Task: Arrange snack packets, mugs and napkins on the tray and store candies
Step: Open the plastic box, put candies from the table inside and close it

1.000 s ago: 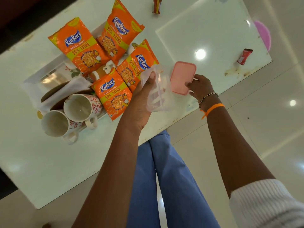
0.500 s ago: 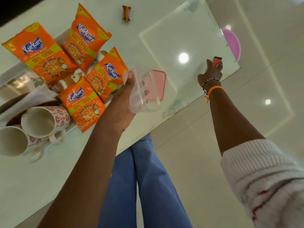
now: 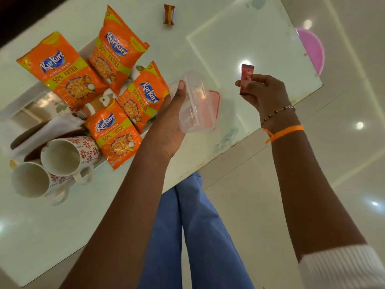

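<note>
Where the white desk [image 3: 52, 236] filled the left of the frame, two patterned mugs [image 3: 60, 157] lay on their sides at the lower left, touching each other, beside a white napkin [image 3: 45, 130] on the tray [image 3: 12, 109]. Four orange snack packets [image 3: 68, 74] lay across the tray in the upper left, overlapping one another. Top centre: one wrapped candy [image 3: 169, 14], alone on the desk, well apart from the packets. Centre: the left hand [image 3: 168, 126], fingers curled round a clear plastic container [image 3: 193, 101], held it tilted above the desk edge; a pink lid [image 3: 214, 105] showed just behind it. Right of centre: the right hand [image 3: 266, 94], raised above the desk, pinched a red candy [image 3: 245, 78] between thumb and fingers, near the container but apart from it. Upper right: a pink round object [image 3: 312, 49] past the desk edge, partly hidden.
</note>
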### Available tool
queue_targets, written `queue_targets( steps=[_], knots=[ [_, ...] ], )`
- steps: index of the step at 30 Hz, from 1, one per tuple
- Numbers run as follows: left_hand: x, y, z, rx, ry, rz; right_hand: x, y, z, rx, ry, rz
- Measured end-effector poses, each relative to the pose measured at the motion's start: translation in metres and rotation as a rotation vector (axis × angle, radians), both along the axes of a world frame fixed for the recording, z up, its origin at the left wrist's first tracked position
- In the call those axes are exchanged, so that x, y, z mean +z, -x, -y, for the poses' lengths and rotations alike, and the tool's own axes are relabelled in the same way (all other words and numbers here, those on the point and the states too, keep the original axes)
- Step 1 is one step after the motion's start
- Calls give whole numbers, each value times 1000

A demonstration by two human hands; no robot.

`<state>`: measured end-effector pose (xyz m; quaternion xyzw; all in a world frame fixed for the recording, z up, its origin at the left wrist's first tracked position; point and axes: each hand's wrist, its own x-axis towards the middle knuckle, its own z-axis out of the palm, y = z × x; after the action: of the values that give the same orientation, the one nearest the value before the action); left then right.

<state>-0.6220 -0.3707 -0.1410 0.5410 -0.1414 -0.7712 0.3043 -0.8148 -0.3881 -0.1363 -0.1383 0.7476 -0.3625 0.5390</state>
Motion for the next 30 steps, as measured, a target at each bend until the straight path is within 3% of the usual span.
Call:
queue_targets(
  steps=[4, 6, 8, 11, 13, 16, 19, 23, 27, 30],
  knots=[
    [3, -1, 7, 10, 19, -7, 38, -37, -12, 208, 73, 114],
    [6, -1, 11, 9, 2, -55, 44, -50, -14, 358, 55, 22],
    [8, -3, 14, 47, -9, -80, 46, -53, -8, 337, 97, -36],
    [11, -6, 24, 108, 15, -82, 42, -50, 13, 196, 175, 26],
    [11, -11, 31, 148, 36, -74, 26, -53, 37, 228, 171, 21],
    [9, -24, 40, 201, 85, -90, -13, -72, 82, 483, 207, -246],
    [9, -38, 49, 238, 108, -50, -48, -95, 129, 882, 296, -538],
    [6, -54, 55, 292, 130, -65, -86, -106, 165, 1263, 181, -765],
    [2, -58, 59, 307, 136, -75, -94, -97, 161, 1195, 256, -1027],
    [-1, -58, 63, 370, 102, -71, -84, -84, 145, 1006, 222, -984]
  ],
)
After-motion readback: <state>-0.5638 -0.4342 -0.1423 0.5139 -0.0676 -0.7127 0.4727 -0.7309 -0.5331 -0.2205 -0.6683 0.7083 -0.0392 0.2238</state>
